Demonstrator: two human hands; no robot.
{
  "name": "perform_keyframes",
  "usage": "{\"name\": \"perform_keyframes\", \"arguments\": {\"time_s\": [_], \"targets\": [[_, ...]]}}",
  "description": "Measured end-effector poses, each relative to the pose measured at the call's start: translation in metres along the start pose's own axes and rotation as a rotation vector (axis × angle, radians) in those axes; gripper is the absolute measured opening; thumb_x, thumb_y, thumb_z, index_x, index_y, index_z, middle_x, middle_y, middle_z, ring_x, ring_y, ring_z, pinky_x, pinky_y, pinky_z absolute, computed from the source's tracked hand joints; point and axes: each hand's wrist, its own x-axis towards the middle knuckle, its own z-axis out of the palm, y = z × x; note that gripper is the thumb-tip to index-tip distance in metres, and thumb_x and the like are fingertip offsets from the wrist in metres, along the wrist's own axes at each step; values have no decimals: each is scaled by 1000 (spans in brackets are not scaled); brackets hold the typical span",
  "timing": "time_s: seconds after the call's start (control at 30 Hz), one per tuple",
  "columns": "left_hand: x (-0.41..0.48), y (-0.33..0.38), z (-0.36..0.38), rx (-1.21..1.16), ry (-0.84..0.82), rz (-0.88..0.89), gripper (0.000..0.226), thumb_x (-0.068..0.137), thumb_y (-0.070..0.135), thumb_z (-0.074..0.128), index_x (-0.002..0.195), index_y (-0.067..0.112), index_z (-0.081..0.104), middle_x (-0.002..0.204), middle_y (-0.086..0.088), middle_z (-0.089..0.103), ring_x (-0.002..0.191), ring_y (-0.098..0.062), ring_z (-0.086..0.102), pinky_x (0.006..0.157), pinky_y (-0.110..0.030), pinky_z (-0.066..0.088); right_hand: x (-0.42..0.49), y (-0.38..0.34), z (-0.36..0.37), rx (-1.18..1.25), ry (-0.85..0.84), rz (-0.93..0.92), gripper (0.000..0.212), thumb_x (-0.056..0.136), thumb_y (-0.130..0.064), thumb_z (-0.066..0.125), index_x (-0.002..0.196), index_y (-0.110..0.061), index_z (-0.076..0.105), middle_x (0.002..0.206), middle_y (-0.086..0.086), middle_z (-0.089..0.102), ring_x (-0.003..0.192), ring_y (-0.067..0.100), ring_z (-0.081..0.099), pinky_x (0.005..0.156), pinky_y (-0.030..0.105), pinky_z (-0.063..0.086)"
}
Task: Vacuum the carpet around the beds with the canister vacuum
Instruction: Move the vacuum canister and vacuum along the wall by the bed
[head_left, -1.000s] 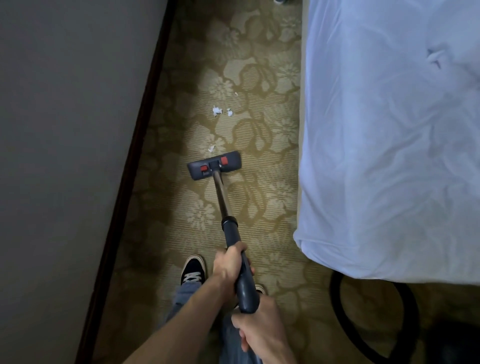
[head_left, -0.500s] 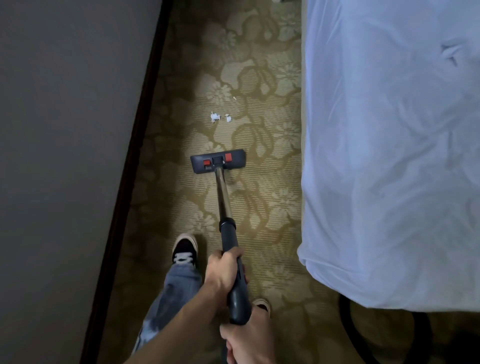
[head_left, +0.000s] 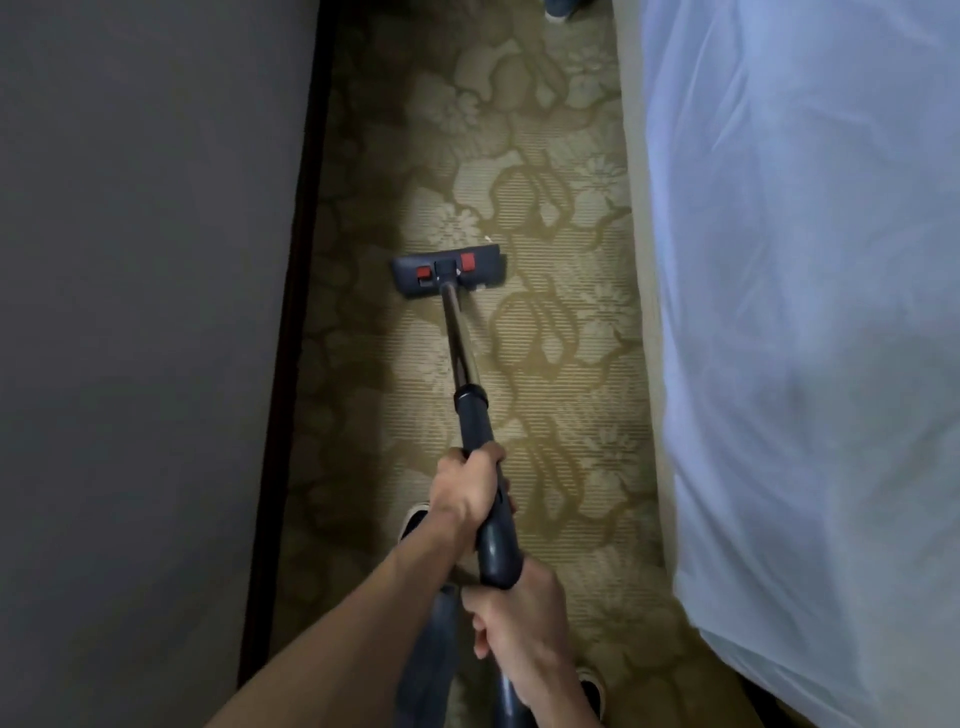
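Both left hand (head_left: 467, 493) and right hand (head_left: 519, 629) curl fingers (head_left: 484, 454) round the vacuum wand (head_left: 464, 353), floor head (head_left: 448, 270) flat on carpet (head_left: 561, 395)

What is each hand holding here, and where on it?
Both grip the vacuum wand: the left hand on its dark grip tube, the right hand behind it at the hose end.

A plain grey wall (head_left: 145, 312) fills the left side, edged along its foot by a dark brown baseboard strip (head_left: 288, 374). A black white-soled sneaker (head_left: 413, 521) shows low centre, and another sneaker (head_left: 593, 690) lies near the bottom edge.
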Motion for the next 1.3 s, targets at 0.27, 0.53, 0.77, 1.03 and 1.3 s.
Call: {"name": "perform_keyframes", "arguments": {"time_s": [0.27,0.53,0.77,1.03,1.3], "targets": [[22,49,18,90,-52,-22,28,86,27,66,101,4,61,64,-11,64,50,-27,62,58,-37,54,12,-47,-4,82,30,-48,12,72,7,69,83,2,66,52,10,52,43,25,47,47,32,43],[-6,16,36,73,-42,-33,23,92,22,62,105,4,56,64,-10,59,46,-23,57,54,-34,52,-8,-21,-35,86,-24,-43,23,73,10,66,65,-9,58,48,10,51,36,23,44,39,25,36],[-39,-37,62,74,-2,-32,24,87,24,64,100,4,59,62,-10,61,49,-26,59,59,-39,55,-26,28,-74,72,-43,11,11,66,2,69,72,-2,61,51,13,56,37,24,47,40,27,38],[-66,-91,89,70,9,-69,26,90,24,64,107,6,55,68,-13,63,49,-27,60,59,-39,54,-42,73,-115,-16,-77,87,11,70,4,71,72,-4,63,52,15,62,38,27,55,42,28,41],[-70,-90,97,101,29,-65,29,89,25,66,108,5,58,70,-14,63,49,-27,62,56,-36,53,-42,74,-120,45,-81,105,10,71,-4,75,80,-3,70,55,16,65,43,28,58,47,32,46]]}}
